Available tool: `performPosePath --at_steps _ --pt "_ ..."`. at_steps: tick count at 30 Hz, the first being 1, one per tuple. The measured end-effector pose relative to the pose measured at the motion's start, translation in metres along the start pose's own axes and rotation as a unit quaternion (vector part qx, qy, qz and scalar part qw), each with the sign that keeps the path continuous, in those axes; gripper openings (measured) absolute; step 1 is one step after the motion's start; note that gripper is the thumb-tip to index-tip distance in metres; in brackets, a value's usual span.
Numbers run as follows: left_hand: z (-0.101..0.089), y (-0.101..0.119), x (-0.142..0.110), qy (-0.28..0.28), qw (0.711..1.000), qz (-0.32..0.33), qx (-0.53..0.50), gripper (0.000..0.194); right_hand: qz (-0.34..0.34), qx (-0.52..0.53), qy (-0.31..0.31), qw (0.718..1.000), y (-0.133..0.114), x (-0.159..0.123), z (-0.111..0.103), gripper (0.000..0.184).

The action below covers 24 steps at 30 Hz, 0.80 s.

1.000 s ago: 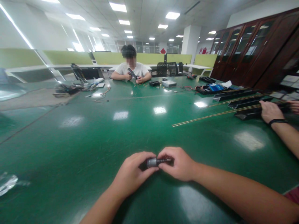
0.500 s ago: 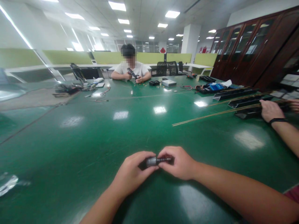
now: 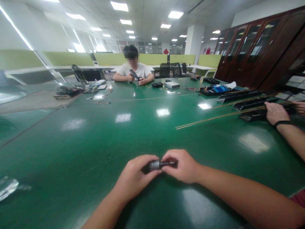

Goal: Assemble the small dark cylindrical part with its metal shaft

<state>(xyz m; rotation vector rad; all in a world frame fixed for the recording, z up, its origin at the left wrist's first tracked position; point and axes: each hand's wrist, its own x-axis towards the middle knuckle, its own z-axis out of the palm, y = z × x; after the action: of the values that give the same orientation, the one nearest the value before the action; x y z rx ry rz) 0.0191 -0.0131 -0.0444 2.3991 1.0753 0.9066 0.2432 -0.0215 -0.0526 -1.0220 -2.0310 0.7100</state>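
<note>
Low in the middle of the head view, a small grey cylindrical part [image 3: 155, 165] lies sideways between my hands. A thin dark shaft with a lighter tip sticks out of its right end. My left hand [image 3: 139, 171] is closed round the cylinder, thumb below and fingers above. The thumb and fingers of my right hand [image 3: 182, 167] are closed on the shaft close to where it meets the cylinder. Both hands are just above or on the green tabletop [image 3: 100, 178]; I cannot tell which. My fingers hide parts of the piece.
Thin brass-coloured rods [image 3: 202, 121] lie across black channels [image 3: 252, 115] at the right, where a co-worker's hand [image 3: 276, 114] rests. Across the table another person [image 3: 133, 71] holds a dark tool. Electronics and cables [image 3: 69, 90] lie far left; a silver box [image 3: 172, 84] stands at the back.
</note>
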Motion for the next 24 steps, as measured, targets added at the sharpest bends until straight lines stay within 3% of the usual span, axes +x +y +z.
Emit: performPosePath --at_steps 24 --pt "-0.0009 -0.0018 -0.0011 -0.007 1.000 -0.021 0.002 0.025 0.020 -0.002 -0.005 1.000 -0.0008 -0.0004 -0.0020 0.010"
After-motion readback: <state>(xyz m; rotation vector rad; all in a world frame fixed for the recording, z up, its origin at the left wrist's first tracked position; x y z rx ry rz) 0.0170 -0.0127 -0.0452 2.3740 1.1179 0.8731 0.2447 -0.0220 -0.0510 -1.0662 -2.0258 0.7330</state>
